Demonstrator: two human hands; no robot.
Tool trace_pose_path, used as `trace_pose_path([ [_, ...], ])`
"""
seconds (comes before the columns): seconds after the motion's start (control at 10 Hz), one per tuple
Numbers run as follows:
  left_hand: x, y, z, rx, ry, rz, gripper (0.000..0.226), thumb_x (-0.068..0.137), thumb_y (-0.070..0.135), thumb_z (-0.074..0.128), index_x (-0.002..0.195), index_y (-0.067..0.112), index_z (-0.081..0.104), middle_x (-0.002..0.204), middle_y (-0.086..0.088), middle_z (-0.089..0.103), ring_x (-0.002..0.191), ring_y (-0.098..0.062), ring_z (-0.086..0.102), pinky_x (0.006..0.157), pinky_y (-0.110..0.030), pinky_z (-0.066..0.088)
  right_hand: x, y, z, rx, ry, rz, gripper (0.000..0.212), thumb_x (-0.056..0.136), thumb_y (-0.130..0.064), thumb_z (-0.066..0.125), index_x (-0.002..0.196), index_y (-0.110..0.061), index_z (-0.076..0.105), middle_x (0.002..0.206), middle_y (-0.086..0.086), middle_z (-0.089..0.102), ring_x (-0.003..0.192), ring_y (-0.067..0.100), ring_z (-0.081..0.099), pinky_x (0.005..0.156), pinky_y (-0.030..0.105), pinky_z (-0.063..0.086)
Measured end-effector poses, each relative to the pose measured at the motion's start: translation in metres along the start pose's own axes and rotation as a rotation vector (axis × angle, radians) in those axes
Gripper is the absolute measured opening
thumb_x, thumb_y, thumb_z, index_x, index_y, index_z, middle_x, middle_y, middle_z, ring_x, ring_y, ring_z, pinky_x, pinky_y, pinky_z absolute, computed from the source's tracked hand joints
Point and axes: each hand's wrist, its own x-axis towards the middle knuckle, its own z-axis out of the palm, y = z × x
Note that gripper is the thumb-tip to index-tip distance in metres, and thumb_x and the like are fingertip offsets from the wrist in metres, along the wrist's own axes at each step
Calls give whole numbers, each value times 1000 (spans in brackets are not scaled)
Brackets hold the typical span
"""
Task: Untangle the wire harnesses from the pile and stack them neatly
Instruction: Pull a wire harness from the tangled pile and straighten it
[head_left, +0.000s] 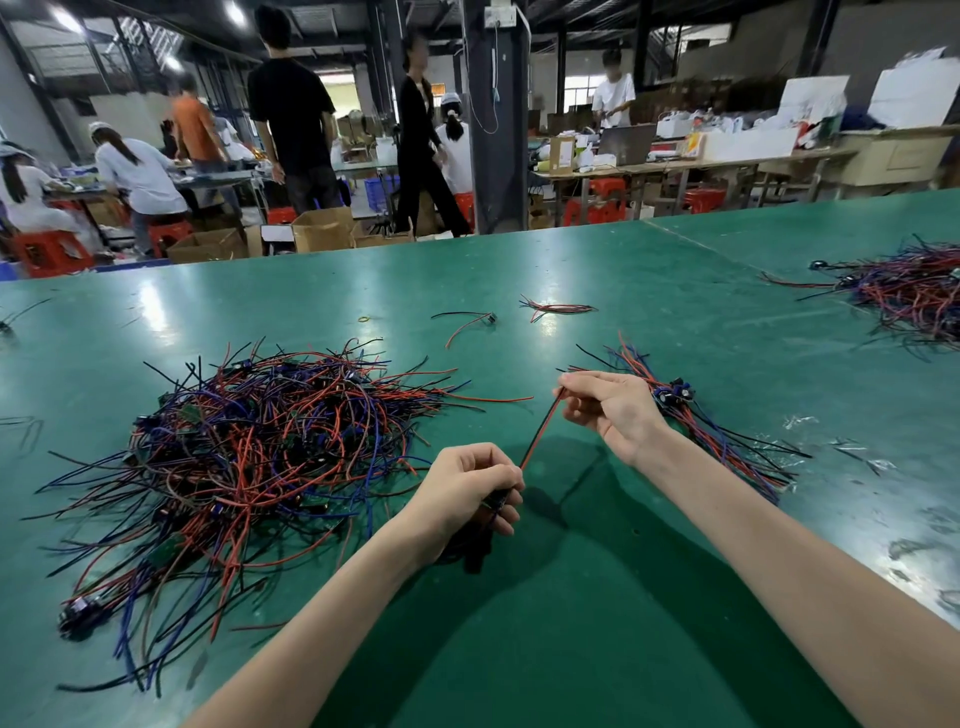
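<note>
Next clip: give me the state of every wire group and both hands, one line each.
Tangled pile: knotted heap on the table's left, no hand on it.
Held harness: pulled taut between both hands.
Left hand: grips the harness's lower end.
Right hand: pinches its upper end.
Sorted stack: wires aligned, lying beside the right hand.
Far pile: tangled, far right.
Loose harness: lying alone, mid-table.

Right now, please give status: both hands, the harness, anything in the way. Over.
Left hand grips one end, right hand pinches the other. One harness stretched between them, off the tangled pile. Neat stack just behind right hand, nothing between.
</note>
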Motion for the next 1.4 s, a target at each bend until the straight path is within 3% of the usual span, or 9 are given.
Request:
trace_pose_path([
  [0.2,0,-1,0,-2,-21,4,21,89,-1,56,69,3,57,56,-8,56,45,-17,54,42,-21,45,2,0,-3,29,-33,-6,9,83,8,59,77,7,65,61,13,69,44,9,58,49,21,52],
  [0.4,0,0,0,-13,-28,7,22,89,0,56,68,4,58,57,-9,56,45,-16,54,43,-21,45,3,1,-3,56,-53,-4,28,85,9,58,62,1,72,64,16,69,46,12,59,50,21,53],
  [0.6,0,1,1,-57,-39,-4,24,90,-1,54,66,4,57,54,-6,57,42,-14,53,41,-19,44,3,0,0,95,-55,10,14,89,7,52,81,8,64,61,13,68,45,9,58,50,20,53],
  [1.2,-1,3,-2,-210,-148,11,33,90,3,53,60,13,63,58,-7,58,47,-15,54,43,-19,43,3,3,2,218,-88,119,17,92,5,48,83,6,63,63,10,69,46,8,59,49,20,53],
  [1.4,-1,2,-3,-221,-141,-3,29,90,1,52,64,9,59,57,-7,57,46,-14,53,42,-19,43,3,3,2,219,-92,116,17,92,5,48,83,6,63,63,10,69,47,9,60,50,20,53],
])
